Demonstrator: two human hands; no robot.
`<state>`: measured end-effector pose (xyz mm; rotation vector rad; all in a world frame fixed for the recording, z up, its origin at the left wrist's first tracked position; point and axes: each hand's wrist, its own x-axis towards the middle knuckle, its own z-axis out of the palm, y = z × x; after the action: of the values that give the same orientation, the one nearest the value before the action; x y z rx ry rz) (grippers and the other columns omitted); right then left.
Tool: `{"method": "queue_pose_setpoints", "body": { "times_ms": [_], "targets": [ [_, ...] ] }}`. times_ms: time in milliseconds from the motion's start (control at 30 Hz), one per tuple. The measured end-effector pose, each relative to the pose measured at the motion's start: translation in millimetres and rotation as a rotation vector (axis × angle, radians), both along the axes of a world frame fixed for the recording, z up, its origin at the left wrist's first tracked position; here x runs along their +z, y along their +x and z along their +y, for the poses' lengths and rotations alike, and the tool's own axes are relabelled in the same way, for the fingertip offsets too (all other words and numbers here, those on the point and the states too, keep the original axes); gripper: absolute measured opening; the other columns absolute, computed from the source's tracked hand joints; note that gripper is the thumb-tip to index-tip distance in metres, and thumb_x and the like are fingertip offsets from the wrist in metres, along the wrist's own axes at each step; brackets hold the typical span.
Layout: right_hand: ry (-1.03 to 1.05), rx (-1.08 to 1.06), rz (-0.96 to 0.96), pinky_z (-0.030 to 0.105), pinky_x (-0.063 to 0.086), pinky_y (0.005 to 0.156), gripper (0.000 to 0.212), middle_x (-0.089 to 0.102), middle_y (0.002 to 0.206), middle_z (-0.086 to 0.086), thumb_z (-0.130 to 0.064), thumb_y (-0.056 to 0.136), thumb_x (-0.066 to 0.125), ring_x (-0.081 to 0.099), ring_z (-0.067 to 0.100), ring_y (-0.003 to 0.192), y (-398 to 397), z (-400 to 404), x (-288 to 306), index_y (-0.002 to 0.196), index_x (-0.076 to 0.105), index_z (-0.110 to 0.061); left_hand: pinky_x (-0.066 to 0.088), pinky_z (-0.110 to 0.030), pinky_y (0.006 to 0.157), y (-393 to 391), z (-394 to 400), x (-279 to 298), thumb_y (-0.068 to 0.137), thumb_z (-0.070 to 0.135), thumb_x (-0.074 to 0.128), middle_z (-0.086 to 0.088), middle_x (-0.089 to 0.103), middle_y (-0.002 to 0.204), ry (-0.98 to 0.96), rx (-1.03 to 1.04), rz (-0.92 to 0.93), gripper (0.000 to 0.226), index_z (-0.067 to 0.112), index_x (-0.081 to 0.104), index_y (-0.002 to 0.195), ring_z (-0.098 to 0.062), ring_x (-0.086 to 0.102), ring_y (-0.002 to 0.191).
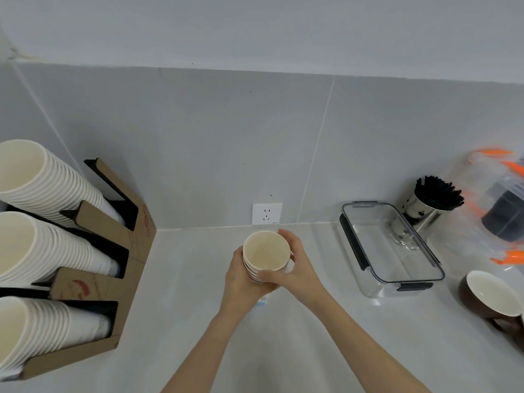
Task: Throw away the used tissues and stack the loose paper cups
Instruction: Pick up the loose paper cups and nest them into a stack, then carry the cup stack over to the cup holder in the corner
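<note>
A short stack of several nested white paper cups stands upright over the middle of the counter, mouth up and empty inside. My left hand wraps its lower left side from below. My right hand grips the top cup's rim and right side, thumb at the front. The stack's base is hidden by my fingers. No tissue is in view.
A cardboard rack with three slanted rows of paper cups fills the left. A wall socket is behind my hands. Right: a clear lidded box, a steel cup of black stirrers, a brown mug, a plastic-wrapped pack.
</note>
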<state>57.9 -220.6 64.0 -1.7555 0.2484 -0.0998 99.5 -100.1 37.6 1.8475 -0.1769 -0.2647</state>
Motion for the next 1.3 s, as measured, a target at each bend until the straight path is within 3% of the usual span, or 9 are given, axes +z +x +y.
{"method": "queue_pose_setpoints", "body": {
  "times_ms": [300, 400, 500, 567, 800, 900, 967, 1133, 1300],
  "targets": [
    [-0.024, -0.019, 0.087, 0.019, 0.038, 0.09, 0.097, 0.045, 0.12, -0.023, -0.024, 0.064, 0.082, 0.045, 0.005, 0.113, -4, 8, 1, 0.14, 0.022, -0.032, 0.041, -0.01, 0.064, -3, 6, 7, 0.048, 0.018, 0.087, 0.017, 0.053, 0.098, 0.049, -0.009, -0.008, 0.084, 0.022, 0.04, 0.118, -0.011, 0.054, 0.093],
    [0.012, 0.011, 0.093, 0.022, 0.04, 0.095, 0.074, 0.05, 0.12, -0.02, -0.029, 0.073, 0.075, 0.047, 0.009, 0.119, -3, 9, 2, 0.134, 0.034, -0.031, 0.042, -0.019, 0.074, -6, 15, 10, 0.047, 0.021, 0.088, 0.013, 0.055, 0.101, 0.075, 0.003, -0.01, 0.087, 0.02, 0.041, 0.12, -0.014, 0.055, 0.096],
    [0.124, 0.026, 0.098, 0.023, 0.039, 0.098, 0.04, 0.052, 0.132, -0.008, -0.034, 0.091, 0.049, 0.048, 0.008, 0.119, -1, 17, 13, 0.13, 0.044, -0.03, 0.042, -0.024, 0.08, -11, 32, 20, 0.046, 0.022, 0.088, 0.011, 0.055, 0.104, 0.083, 0.03, -0.024, 0.088, 0.02, 0.041, 0.121, -0.013, 0.055, 0.099],
    [0.149, 0.047, 0.085, 0.03, 0.043, 0.099, 0.036, 0.054, 0.133, -0.005, -0.034, 0.095, 0.039, 0.05, 0.012, 0.122, 2, 29, 23, 0.129, 0.048, -0.029, 0.043, -0.025, 0.082, -15, 49, 31, 0.047, 0.024, 0.088, 0.012, 0.056, 0.104, 0.07, 0.069, -0.06, 0.088, 0.022, 0.041, 0.121, -0.013, 0.056, 0.101],
    [0.25, 0.216, -0.101, 0.027, 0.052, 0.084, 0.025, 0.063, 0.12, -0.007, -0.025, 0.094, 0.044, 0.058, 0.012, 0.113, 4, 98, 84, 0.111, 0.061, -0.033, 0.042, -0.011, 0.079, -41, 125, 96, 0.048, 0.027, 0.088, 0.027, 0.055, 0.105, -0.001, 0.25, -0.284, 0.084, 0.039, 0.039, 0.115, 0.007, 0.053, 0.097],
    [0.269, 0.309, -0.176, 0.023, 0.053, 0.078, 0.025, 0.066, 0.112, -0.009, -0.023, 0.094, 0.044, 0.06, 0.01, 0.107, 3, 136, 113, 0.11, 0.062, -0.03, 0.044, -0.02, 0.092, -54, 163, 122, 0.046, 0.032, 0.087, 0.022, 0.055, 0.12, -0.011, 0.356, -0.402, 0.095, 0.042, 0.035, 0.124, 0.002, 0.051, 0.111],
    [0.294, 0.371, -0.219, 0.021, 0.055, 0.074, 0.024, 0.068, 0.103, -0.012, -0.021, 0.093, 0.045, 0.063, 0.005, 0.099, 2, 158, 131, 0.106, 0.063, -0.03, 0.042, -0.022, 0.097, -64, 183, 138, 0.045, 0.035, 0.086, 0.036, 0.046, 0.12, -0.005, 0.409, -0.463, 0.104, 0.048, 0.026, 0.128, 0.008, 0.047, 0.114],
    [0.357, 0.528, -0.297, 0.027, 0.056, 0.08, 0.023, 0.068, 0.101, -0.012, -0.02, 0.093, 0.046, 0.064, 0.0, 0.092, 0, 208, 168, 0.108, 0.062, -0.028, 0.039, 0.001, 0.084, -86, 229, 177, 0.046, 0.03, 0.089, 0.032, 0.048, 0.12, 0.033, 0.538, -0.602, 0.104, 0.061, 0.02, 0.119, 0.007, 0.05, 0.11],
    [0.392, 0.602, -0.307, 0.029, 0.054, 0.086, 0.022, 0.065, 0.112, -0.007, -0.022, 0.092, 0.048, 0.06, 0.008, 0.107, 2, 246, 179, 0.105, 0.063, -0.032, 0.041, -0.001, 0.087, -94, 268, 187, 0.047, 0.025, 0.09, 0.028, 0.051, 0.116, 0.05, 0.588, -0.65, 0.092, 0.045, 0.036, 0.119, 0.006, 0.051, 0.11]
  ]
}}
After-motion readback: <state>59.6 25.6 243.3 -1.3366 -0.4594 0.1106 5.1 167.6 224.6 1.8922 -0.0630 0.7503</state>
